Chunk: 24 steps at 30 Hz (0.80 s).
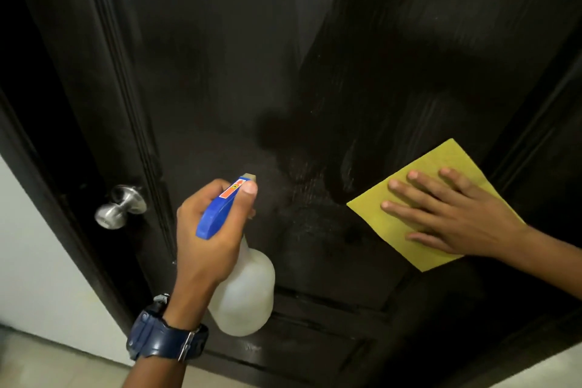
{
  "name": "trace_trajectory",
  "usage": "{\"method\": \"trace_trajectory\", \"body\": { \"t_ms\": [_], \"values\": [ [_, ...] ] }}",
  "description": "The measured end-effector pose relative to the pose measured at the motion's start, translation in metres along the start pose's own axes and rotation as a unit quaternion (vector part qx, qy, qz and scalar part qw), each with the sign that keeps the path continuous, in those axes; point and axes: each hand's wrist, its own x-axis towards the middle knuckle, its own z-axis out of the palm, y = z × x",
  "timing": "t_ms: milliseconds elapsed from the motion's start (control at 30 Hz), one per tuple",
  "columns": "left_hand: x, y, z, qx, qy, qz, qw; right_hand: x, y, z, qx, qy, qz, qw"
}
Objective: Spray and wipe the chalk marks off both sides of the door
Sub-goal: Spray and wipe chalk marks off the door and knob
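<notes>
Left hand (208, 230): fingers curled round spray bottle (242, 290), nozzle just past thumb. Right hand (453, 214): fingers spread flat, yellow cloth (409, 242) beneath, against door (236, 57).

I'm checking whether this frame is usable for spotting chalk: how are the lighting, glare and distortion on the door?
Head view: the dark door is dimly lit, its upper panel nearly black; soft glare streaks its right part; the knob shines; wide-angle bending bows the door edges; the left hand, spray bottle and yellow cloth stay sharp.
</notes>
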Motion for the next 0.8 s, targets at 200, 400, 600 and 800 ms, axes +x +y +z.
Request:
{"method": "trace_trajectory", "body": {
  "t_ms": [200, 400, 600, 800],
  "values": [
    [-0.004, -0.026, -0.02, 0.008, 0.032, -0.013, 0.999, 0.009, 0.005, -0.008, 0.02, 0.0, -0.04, 0.999],
    [-0.001, -0.041, -0.037, 0.018, 0.052, -0.029, 0.998, 0.074, -0.008, -0.02, 0.037, 0.021, -0.134, 0.99],
    [0.007, -0.047, -0.063, 0.031, 0.076, -0.033, 0.996, 0.205, -0.046, -0.043, 0.079, 0.058, -0.213, 0.972],
    [0.015, -0.058, -0.094, 0.045, 0.095, -0.02, 0.994, 0.329, -0.091, -0.086, 0.033, 0.071, -0.23, 0.97]
  ]
}}
